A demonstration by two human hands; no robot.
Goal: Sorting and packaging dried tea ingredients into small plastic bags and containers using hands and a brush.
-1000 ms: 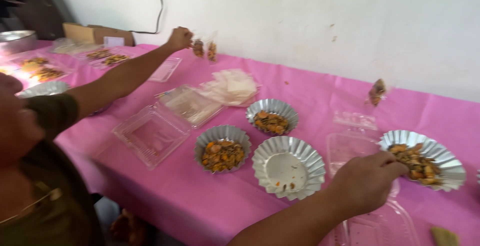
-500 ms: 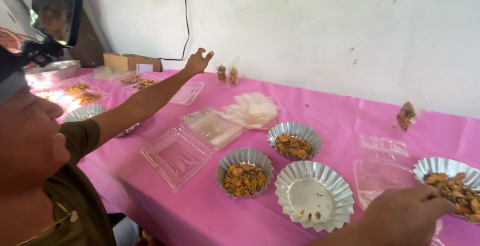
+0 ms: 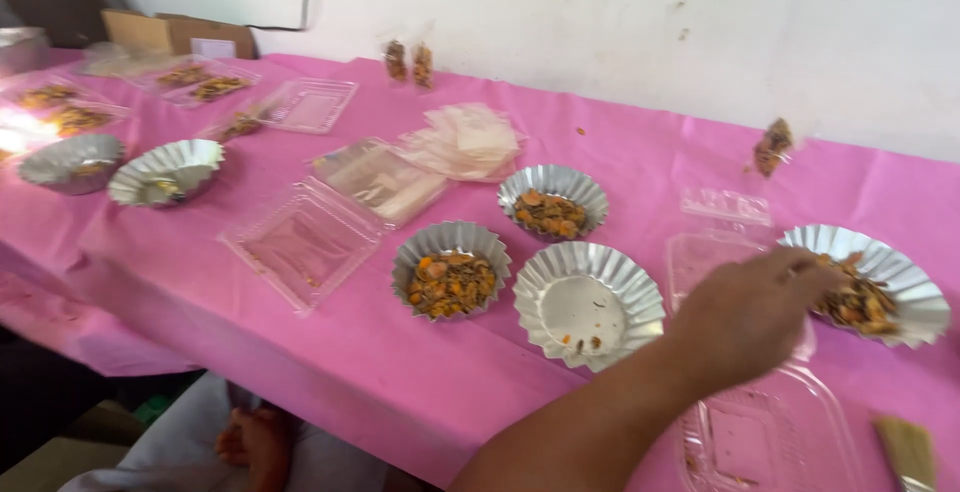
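Observation:
My right hand [image 3: 750, 317] reaches from the bottom edge to a fluted foil bowl [image 3: 925, 297] at the right. Its bunched fingertips touch the brown and orange food mix [image 3: 855, 297] inside; whether they hold any is hidden. Under my forearm lies an open clear plastic clamshell box [image 3: 770, 432]. Left of the hand stands a nearly empty foil bowl [image 3: 540, 287] with a few crumbs. Two more foil bowls [image 3: 450, 242] [image 3: 552, 180] hold an orange mix. My left hand is out of view.
Clear plastic boxes [image 3: 305, 242] [image 3: 380, 180] and a stack of thin sheets [image 3: 462, 140] lie mid-table on the pink cloth. Two foil bowls [image 3: 165, 172] [image 3: 70, 162] stand at the left. Small filled packets [image 3: 408, 62] [image 3: 772, 147] lean on the wall. A brush [image 3: 908, 452] lies bottom right.
The person at the left and their outstretched arm have left the view. My right hand has come forward into the right-hand foil bowl.

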